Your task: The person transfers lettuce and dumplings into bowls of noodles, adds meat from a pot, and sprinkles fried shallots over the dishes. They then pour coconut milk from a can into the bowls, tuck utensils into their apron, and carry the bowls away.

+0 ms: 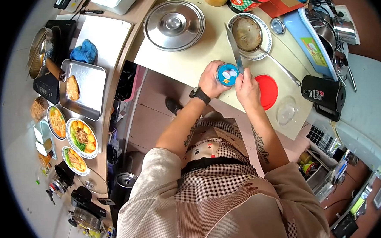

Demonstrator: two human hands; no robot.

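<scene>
My left hand, with a dark watch at the wrist, is wrapped round a small blue can whose top faces up and shows white ovals and a bit of orange. In my right hand is a knife, its blade pointing away from me along the can's right side. A red round lid lies on the table right beside my right hand. Just beyond the knife, a strainer rests over a patterned bowl, its handle reaching toward me on the right.
A lidded steel pot stands at the back left of the table. To the right are a black kettle, a clear lid and a blue bin of utensils. The left counter holds a steel tray and filled bowls.
</scene>
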